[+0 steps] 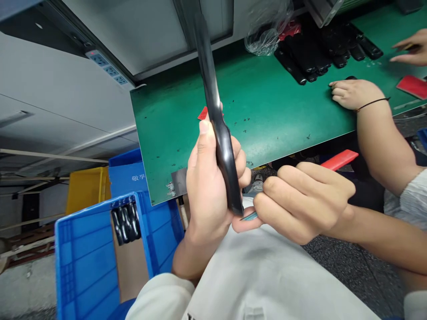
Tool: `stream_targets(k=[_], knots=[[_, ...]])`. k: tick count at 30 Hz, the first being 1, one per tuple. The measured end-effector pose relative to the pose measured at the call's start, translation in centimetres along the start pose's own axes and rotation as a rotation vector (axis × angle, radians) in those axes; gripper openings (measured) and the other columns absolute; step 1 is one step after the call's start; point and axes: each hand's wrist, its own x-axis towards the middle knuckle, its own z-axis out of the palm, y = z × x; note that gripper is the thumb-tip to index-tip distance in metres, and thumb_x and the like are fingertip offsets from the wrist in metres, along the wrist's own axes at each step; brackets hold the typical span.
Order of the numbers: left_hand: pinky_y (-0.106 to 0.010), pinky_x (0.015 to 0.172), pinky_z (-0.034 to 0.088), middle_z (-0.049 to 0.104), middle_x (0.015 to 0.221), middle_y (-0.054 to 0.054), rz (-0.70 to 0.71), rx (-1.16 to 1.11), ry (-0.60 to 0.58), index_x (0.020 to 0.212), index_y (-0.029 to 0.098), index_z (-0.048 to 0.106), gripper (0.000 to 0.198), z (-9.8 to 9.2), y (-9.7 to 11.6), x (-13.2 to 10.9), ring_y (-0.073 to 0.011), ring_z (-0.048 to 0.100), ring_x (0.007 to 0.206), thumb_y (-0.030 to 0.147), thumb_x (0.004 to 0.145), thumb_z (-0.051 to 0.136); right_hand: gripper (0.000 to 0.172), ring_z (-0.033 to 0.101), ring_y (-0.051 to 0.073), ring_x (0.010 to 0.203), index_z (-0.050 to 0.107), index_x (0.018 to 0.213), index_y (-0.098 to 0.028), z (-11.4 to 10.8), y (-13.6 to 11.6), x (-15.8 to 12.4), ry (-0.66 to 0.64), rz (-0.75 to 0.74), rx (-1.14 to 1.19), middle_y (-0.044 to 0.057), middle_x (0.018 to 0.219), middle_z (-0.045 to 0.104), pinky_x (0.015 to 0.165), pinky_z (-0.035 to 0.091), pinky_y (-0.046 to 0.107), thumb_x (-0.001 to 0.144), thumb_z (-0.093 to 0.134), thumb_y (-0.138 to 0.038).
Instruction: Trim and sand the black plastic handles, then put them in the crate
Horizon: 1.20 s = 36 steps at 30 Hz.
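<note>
My left hand (pixel 210 178) is wrapped round a long, glossy black plastic part (pixel 222 138), held upright and slightly tilted over the table edge. My right hand (pixel 303 200) is closed on a slim knife (pixel 340 160); its red handle sticks out behind the fist. The thin, pointed blade shows between thumb and fingers, close to the lower end of the black part. Whether the blade touches it I cannot tell. Behind my left hand a small red piece (pixel 203 114) is partly hidden.
Several black parts (pixel 307 53) lie on the green table (pixel 267 111) beside clear plastic wrap (pixel 267 31). A co-worker's hands (pixel 353 93) are at the right, near a red piece (pixel 412 86). At lower left, a blue crate (pixel 90 258) holds black parts (pixel 126 222) and cardboard.
</note>
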Motion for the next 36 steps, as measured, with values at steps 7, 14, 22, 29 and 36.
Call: stream_targets(k=[7,14,22,29,36], knots=[[-0.016,0.038,0.034,0.038,0.059,0.008,0.045,0.061,0.023,0.109,0.024,0.063,0.032,-0.4,-0.5,0.7,-0.0058,0.038,0.039,0.049,0.111,0.043,0.027,0.056,0.010,0.058,0.066,0.089,-0.018,0.8,-1.1,-0.1,0.080,0.343,0.497,-0.003,0.067,0.064,0.054,0.043,0.027,0.100,0.068,-0.042],[-0.051,0.118,0.047,0.038,0.170,-0.008,1.168,1.166,-0.035,0.163,0.037,0.038,0.073,-7.2,-0.9,2.2,-0.0330,0.042,0.154,0.031,0.099,0.072,0.014,0.050,0.007,0.059,0.064,0.095,-0.018,-0.5,-1.2,0.6,0.168,0.721,0.981,-0.005,0.070,0.059,0.055,0.044,0.020,0.097,0.073,-0.029],[-0.055,0.113,0.056,0.070,0.143,-0.012,1.581,1.392,-0.531,0.135,0.016,0.069,0.033,-8.5,1.6,2.5,-0.0317,0.067,0.132,0.016,0.103,0.063,0.023,0.046,0.005,0.055,0.064,0.103,-0.018,-0.7,-0.5,0.3,0.086,0.663,1.047,-0.008,0.068,0.053,0.053,0.043,0.019,0.096,0.074,-0.038],[-0.047,0.105,0.064,0.072,0.140,-0.010,1.674,1.364,-0.526,0.137,0.015,0.066,0.043,-8.7,1.6,3.1,-0.0316,0.069,0.128,0.010,0.095,0.072,0.019,0.062,0.012,0.076,0.063,0.108,-0.015,-2.1,1.3,0.1,0.029,0.479,0.826,0.003,0.086,0.067,0.073,0.053,0.027,0.105,0.044,-0.011],[-0.048,0.105,0.064,0.070,0.142,-0.012,1.621,1.340,-0.617,0.144,0.014,0.062,0.044,-8.3,1.6,3.0,-0.0315,0.068,0.130,0.012,0.100,0.066,0.048,0.044,0.016,0.061,0.062,0.081,-0.018,-1.9,1.5,0.3,-0.003,0.218,0.343,0.002,0.067,0.054,0.053,0.038,0.033,0.101,0.055,-0.061]])
